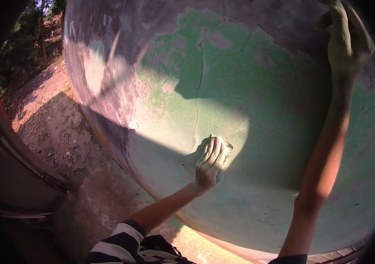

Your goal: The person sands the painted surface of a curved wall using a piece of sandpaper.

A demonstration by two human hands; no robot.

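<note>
My left hand is pressed on the green wall, fingers together over a small flat piece that looks like sandpaper. Only the edge of that piece shows beside the fingers. Pale dust coats the hand. My right hand, also dusty, is raised high at the upper right, close to the wall. The ends of its fingers run out of the picture, so what they do is hidden. Cracks and grey-purple patches of worn paint mark the wall around both hands.
Rough, rubble-strewn ground lies left of the wall's base. A dark curved object stands at the far left. Trees grow at the upper left. Sunlight and hard shadows cross the wall.
</note>
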